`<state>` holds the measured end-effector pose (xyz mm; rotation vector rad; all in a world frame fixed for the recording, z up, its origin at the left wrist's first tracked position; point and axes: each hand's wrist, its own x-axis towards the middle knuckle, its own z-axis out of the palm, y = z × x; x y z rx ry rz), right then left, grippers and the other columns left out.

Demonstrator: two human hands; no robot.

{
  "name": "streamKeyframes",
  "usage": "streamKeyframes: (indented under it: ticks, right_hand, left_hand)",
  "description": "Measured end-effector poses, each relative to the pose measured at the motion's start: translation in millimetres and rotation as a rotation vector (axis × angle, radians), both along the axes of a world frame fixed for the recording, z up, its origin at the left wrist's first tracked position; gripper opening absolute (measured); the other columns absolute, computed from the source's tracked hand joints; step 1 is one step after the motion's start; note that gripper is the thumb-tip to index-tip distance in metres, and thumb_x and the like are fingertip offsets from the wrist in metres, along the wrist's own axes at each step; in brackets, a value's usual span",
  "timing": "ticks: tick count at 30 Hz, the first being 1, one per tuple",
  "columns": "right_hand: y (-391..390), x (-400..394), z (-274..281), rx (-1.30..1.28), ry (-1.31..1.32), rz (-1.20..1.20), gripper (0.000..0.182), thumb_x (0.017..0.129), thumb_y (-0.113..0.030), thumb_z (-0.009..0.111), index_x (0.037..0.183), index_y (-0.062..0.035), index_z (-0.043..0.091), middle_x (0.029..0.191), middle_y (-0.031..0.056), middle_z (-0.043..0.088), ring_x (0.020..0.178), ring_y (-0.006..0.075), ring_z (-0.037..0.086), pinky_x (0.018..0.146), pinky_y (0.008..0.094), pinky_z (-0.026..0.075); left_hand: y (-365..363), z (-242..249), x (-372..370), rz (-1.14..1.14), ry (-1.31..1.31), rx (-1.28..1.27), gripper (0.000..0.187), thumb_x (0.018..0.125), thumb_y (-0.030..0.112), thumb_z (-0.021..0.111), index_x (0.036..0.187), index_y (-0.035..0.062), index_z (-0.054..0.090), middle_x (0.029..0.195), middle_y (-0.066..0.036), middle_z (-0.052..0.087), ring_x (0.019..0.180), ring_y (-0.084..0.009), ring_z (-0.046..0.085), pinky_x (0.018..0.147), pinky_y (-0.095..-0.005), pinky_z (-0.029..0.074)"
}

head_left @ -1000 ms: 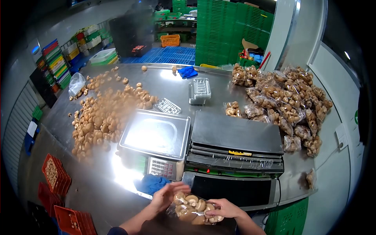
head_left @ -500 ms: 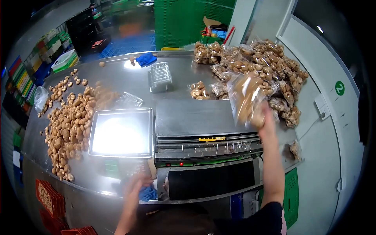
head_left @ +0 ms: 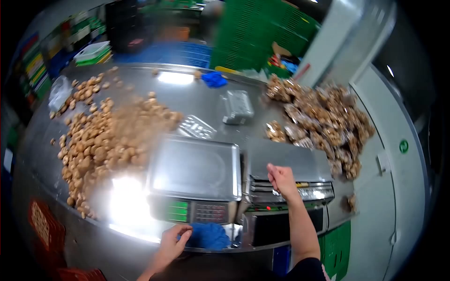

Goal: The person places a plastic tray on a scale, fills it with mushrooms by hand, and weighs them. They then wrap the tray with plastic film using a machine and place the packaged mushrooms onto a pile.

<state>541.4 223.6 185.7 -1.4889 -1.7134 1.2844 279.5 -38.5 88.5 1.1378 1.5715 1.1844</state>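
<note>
My right hand (head_left: pixel 282 180) is over the bag sealer (head_left: pixel 288 159), fingers curled closed and nothing visible in them. Down at the front edge of the table, my left hand (head_left: pixel 172 243) has loosely bent fingers beside a crumpled blue cloth (head_left: pixel 208 235); no object shows in it. Between the two hands and further back stands a digital scale, its steel pan (head_left: pixel 194 168) bare. Left of the pan lies a large heap of loose mushrooms (head_left: pixel 101 150). Clear bags of mushrooms (head_left: pixel 328 122) are piled at the right rear.
Behind the scale lie a clear plastic tray (head_left: pixel 197 127) and a stack of such trays (head_left: pixel 237 107). A blue glove-like item (head_left: pixel 214 79) rests near the far edge. Red crates (head_left: pixel 47 225) stand low at left; a white wall (head_left: pixel 382 196) bounds the right.
The bag of mushrooms my right hand held has been let go at the pile; that hand is now back over the sealer. My view has turned, shifting the table rightward.
</note>
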Motion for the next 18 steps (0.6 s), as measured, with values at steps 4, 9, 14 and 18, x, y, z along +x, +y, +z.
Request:
streamKeyframes:
  ticks: [4,9,14,18]
  right_hand:
    - [-13.2,-106.5,-15.1,0.187,-0.019,0.156,0.046,0.096,-0.031,0.053,0.06,-0.0029,0.049,0.051,-0.0045,0.042,0.048,0.0045,0.041,0.044,0.0249,0.033]
    - [4.1,-218.2,-35.6,0.222,-0.17,0.232,0.029,0.096,-0.022,0.051,0.079,0.0009,0.059,0.058,0.0062,0.057,0.049,0.0138,0.055,0.052,0.0278,0.045]
    - [102.8,-254.5,-118.5,0.461,-0.273,0.209,0.023,0.086,-0.014,0.061,0.103,0.0024,0.061,0.083,0.0141,0.066,0.076,0.0255,0.065,0.073,0.0342,0.052]
    - [149.6,-267.2,-134.3,0.613,-0.615,0.178,0.047,0.076,-0.018,0.073,0.115,0.0032,0.057,0.11,0.0186,0.061,0.105,0.0324,0.058,0.091,0.0386,0.046]
  left_hand:
    - [-29.1,12.8,-73.6,0.049,-0.214,-0.164,0.016,0.091,0.008,0.057,0.099,-0.0053,0.062,0.075,-0.009,0.067,0.066,-0.0137,0.065,0.063,-0.0266,0.053]
    - [-67.7,0.4,-162.8,0.215,0.051,-0.081,0.015,0.091,0.007,0.056,0.098,-0.004,0.062,0.076,-0.011,0.068,0.068,-0.0145,0.066,0.063,-0.0259,0.053]
    - [-112.0,-14.9,-210.9,0.479,-0.005,-0.194,0.02,0.092,0.012,0.054,0.106,-0.0007,0.06,0.087,-0.013,0.066,0.079,-0.0192,0.064,0.071,-0.0308,0.05]
    - [-130.9,-29.4,-223.3,0.533,0.109,-0.273,0.021,0.092,0.016,0.053,0.102,0.0006,0.063,0.088,-0.013,0.066,0.082,-0.021,0.064,0.075,-0.0331,0.049]
